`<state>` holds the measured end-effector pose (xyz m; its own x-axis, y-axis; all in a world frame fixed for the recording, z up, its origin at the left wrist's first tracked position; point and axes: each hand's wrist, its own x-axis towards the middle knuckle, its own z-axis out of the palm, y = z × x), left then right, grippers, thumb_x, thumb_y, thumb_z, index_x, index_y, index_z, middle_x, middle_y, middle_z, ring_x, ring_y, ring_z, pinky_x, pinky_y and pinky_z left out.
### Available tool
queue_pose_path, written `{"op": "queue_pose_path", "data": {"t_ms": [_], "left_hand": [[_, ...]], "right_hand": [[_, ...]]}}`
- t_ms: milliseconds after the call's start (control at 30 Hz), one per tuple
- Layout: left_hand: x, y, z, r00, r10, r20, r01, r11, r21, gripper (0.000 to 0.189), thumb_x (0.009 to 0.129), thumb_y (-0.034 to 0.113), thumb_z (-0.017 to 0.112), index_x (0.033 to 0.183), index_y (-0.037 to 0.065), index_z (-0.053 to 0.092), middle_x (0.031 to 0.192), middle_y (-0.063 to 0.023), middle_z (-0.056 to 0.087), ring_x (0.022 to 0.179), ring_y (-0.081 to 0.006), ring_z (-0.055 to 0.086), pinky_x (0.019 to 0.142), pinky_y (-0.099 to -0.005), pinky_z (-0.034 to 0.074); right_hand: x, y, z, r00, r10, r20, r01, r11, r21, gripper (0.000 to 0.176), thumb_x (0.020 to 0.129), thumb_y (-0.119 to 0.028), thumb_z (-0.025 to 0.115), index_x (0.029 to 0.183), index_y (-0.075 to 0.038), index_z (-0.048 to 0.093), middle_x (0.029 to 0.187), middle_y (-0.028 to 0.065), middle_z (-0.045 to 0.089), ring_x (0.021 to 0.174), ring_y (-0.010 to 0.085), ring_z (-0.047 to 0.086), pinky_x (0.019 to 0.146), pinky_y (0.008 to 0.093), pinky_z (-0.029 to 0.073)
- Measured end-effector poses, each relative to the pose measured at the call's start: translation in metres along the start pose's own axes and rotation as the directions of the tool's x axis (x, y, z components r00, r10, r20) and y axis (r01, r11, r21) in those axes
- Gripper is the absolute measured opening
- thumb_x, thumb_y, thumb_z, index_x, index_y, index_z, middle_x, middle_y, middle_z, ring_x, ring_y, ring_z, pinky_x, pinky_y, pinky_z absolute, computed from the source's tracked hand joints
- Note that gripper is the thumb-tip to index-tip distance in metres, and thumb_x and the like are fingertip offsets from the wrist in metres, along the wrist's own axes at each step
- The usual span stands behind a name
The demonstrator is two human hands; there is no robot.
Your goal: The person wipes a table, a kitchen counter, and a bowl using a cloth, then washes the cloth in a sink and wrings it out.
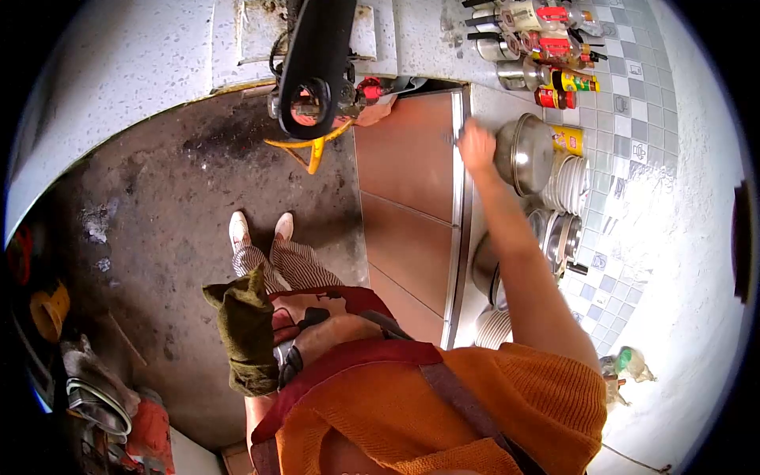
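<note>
My right hand (pixel 477 146) reaches over the counter edge beside a large steel pot (pixel 525 154). Its fingers look closed around something small, dark and blurred that I cannot make out. A dark green cloth (pixel 244 336) covers the end of my left arm, so the fingers of my left hand are hidden. Below my right hand, along the edge, run brown cabinet doors (pixel 408 158). Stacked white bowls (pixel 566 184) stand next to the pot.
Bottles and jars (pixel 546 47) line the tiled wall. A black handle-like object (pixel 317 63) hangs close in front, above a yellow hose (pixel 315 157). More pots (pixel 484 269) sit along the counter. A red bag (pixel 150 431) lies at lower left.
</note>
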<state>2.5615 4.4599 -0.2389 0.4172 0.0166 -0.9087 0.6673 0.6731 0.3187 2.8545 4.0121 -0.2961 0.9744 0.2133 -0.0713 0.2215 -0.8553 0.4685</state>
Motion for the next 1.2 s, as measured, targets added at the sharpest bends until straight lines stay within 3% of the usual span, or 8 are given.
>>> {"op": "queue_pose_path", "data": {"t_ms": [67,167,300,533,767,933,1000,1200], "left_hand": [[0.011,-0.007,-0.007,0.924,0.371,0.094,-0.362,0.768,0.528,0.028,0.087,0.002,0.056,0.115,-0.001,0.058,0.108,-0.0106,0.062,0.099,-0.0214,0.058,0.087,-0.0294,0.045],[0.027,-0.026,-0.022,0.815,0.562,0.142,-0.492,0.541,0.682,0.028,0.087,0.003,0.056,0.115,-0.001,0.058,0.107,-0.0105,0.062,0.097,-0.0215,0.059,0.085,-0.0296,0.046],[0.03,-0.028,-0.029,0.795,0.587,0.156,-0.52,0.524,0.675,0.027,0.088,0.004,0.056,0.114,0.0,0.058,0.105,-0.0103,0.062,0.094,-0.0215,0.059,0.082,-0.0299,0.046],[0.036,-0.031,-0.037,0.765,0.623,0.164,-0.534,0.47,0.703,0.026,0.088,0.006,0.056,0.113,0.0,0.058,0.102,-0.01,0.062,0.09,-0.0216,0.06,0.078,-0.0304,0.047],[0.035,-0.022,-0.031,0.761,0.618,0.197,-0.552,0.458,0.697,0.025,0.089,0.007,0.056,0.113,0.001,0.058,0.099,-0.0097,0.062,0.085,-0.0217,0.061,0.074,-0.0309,0.049],[0.036,-0.024,-0.03,0.757,0.616,0.218,-0.557,0.435,0.707,0.024,0.089,0.009,0.056,0.112,0.002,0.058,0.097,-0.0094,0.063,0.082,-0.0217,0.061,0.071,-0.0312,0.05],[0.036,-0.022,-0.03,0.758,0.612,0.223,-0.556,0.429,0.712,0.024,0.089,0.009,0.056,0.112,0.002,0.058,0.096,-0.0093,0.063,0.081,-0.0218,0.062,0.069,-0.0314,0.05],[0.036,-0.021,-0.03,0.763,0.597,0.248,-0.568,0.436,0.698,0.023,0.09,0.011,0.056,0.111,0.003,0.058,0.093,-0.0091,0.063,0.077,-0.0218,0.062,0.065,-0.0318,0.051]], "right_hand": [[0.051,-0.001,0.002,0.995,0.015,-0.101,-0.012,1.0,0.025,0.017,0.074,-0.01,0.062,0.089,-0.005,0.056,0.07,0.0175,0.065,0.066,0.034,0.066,0.057,0.044,0.053],[-0.007,-0.004,-0.006,0.998,0.056,0.029,-0.059,0.995,0.084,0.019,0.075,-0.01,0.062,0.092,-0.005,0.055,0.072,0.0178,0.065,0.066,0.0341,0.066,0.058,0.046,0.053],[-0.134,0.0,0.002,0.992,0.098,0.076,-0.111,0.975,0.192,0.013,0.076,-0.01,0.061,0.087,-0.007,0.056,0.068,0.0162,0.063,0.063,0.0352,0.064,0.058,0.0454,0.052],[0.026,-0.003,-0.006,0.997,0.074,-0.026,-0.071,0.99,0.123,0.016,0.076,-0.012,0.064,0.089,-0.007,0.056,0.07,0.0172,0.064,0.067,0.0378,0.064,0.063,0.0485,0.05],[-0.144,0.003,0.004,0.982,0.126,0.141,-0.149,0.975,0.165,0.014,0.078,-0.009,0.061,0.09,-0.008,0.054,0.077,0.0185,0.065,0.069,0.0381,0.064,0.063,0.0495,0.05],[-0.026,0.009,0.011,0.999,-0.016,0.047,0.019,0.998,-0.057,0.013,0.077,-0.009,0.061,0.088,-0.007,0.056,0.068,0.015,0.063,0.063,0.0347,0.064,0.059,0.0462,0.051],[-0.026,-0.004,-0.013,0.999,0.024,-0.021,-0.021,0.99,0.14,0.013,0.077,-0.009,0.06,0.089,-0.008,0.056,0.067,0.0146,0.063,0.061,0.0365,0.063,0.058,0.0455,0.051],[-0.198,0.006,0.005,0.959,0.191,0.208,-0.224,0.963,0.151,0.02,0.077,-0.006,0.06,0.096,-0.008,0.053,0.083,0.0193,0.063,0.075,0.0403,0.062,0.066,0.0513,0.048]]}}
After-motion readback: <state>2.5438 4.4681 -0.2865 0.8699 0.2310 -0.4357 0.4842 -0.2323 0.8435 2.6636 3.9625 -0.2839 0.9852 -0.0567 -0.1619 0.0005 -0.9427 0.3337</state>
